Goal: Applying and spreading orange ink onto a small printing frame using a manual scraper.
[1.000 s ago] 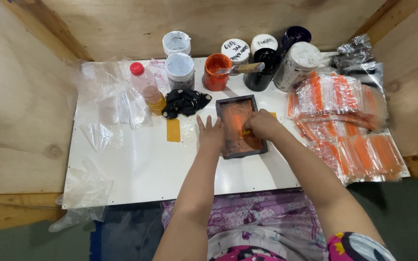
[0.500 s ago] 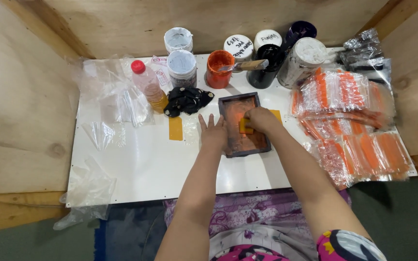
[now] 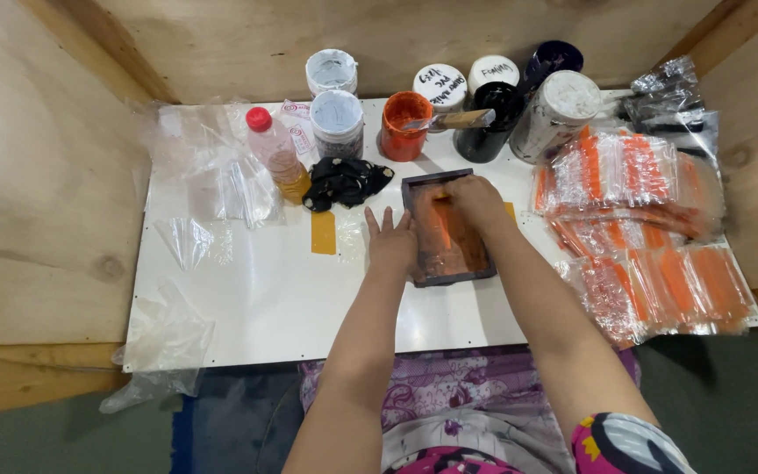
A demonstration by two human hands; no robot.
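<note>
Fingers of the left hand (image 3: 391, 242) lie spread and flat, released, grasping nothing; their tips point to twelve o'clock and the hand presses down beside and against the left edge of the small dark frame (image 3: 447, 228). That frame sits on the white board (image 3: 265, 298) just right of centre, its long axis running roughly from twelve to six o'clock, tilted slightly toward eleven at the top. Its inner screen is smeared with orange.

From the left hand, the frame lies at three o'clock, touching. The right hand (image 3: 475, 200) is on the frame itself, near its upper end, fingers curled down and clenched around something small that I cannot make out; it rests on the screen toward the one o'clock corner. So the right hand is the one over the screen, while the left only steadies the side.

Going left to right: clear plastic bags (image 3: 212, 189) at the board's nine to ten o'clock side, a bottle with a red cap (image 3: 275, 154), an orange rectangle (image 3: 323, 233) just left of the left hand, a black rag (image 3: 344, 180) at eleven o'clock from the frame, an orange paint pot (image 3: 404, 125) with a brush across it at twelve, then stacked packets with orange prints (image 3: 642, 228) at three o'clock, well apart from both hands.
</note>
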